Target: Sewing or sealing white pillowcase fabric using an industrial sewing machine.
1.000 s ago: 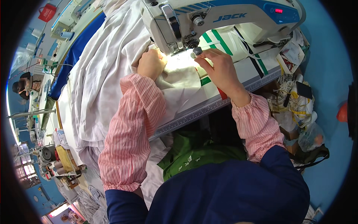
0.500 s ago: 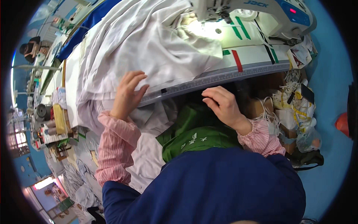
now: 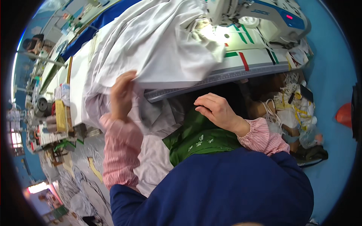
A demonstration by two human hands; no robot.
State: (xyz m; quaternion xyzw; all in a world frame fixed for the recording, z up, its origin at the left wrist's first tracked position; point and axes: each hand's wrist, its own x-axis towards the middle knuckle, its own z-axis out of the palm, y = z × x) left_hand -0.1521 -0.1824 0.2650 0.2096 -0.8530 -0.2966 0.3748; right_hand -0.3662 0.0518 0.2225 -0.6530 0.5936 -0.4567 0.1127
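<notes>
A large white cloth (image 3: 162, 49) drapes over the sewing table, its front edge raised off the table. My left hand (image 3: 122, 94), smeared by motion, is at the left end of that edge with its fingers closed on the cloth. Over the dark gap in front of the table hangs my right hand (image 3: 218, 111), its fingers curled together toward the thumb, with nothing seen in them. Beneath it is green fabric (image 3: 200, 132) on my lap. The sewing machine (image 3: 260, 17) stands at the back right, its lamp lighting the needle area.
A grey ruler strip (image 3: 226, 77) runs along the table's front edge. Red tape (image 3: 243, 61) and green tape marks lie on the tabletop. To the right, a box holds tangled cords and a yellow tape measure (image 3: 299, 116). At the far left, a person sits among other work tables.
My left hand has closed on the cloth, and its front edge has lifted off the ruler strip, baring more of it. My right hand has shifted slightly left, thumb and fingers closer together.
</notes>
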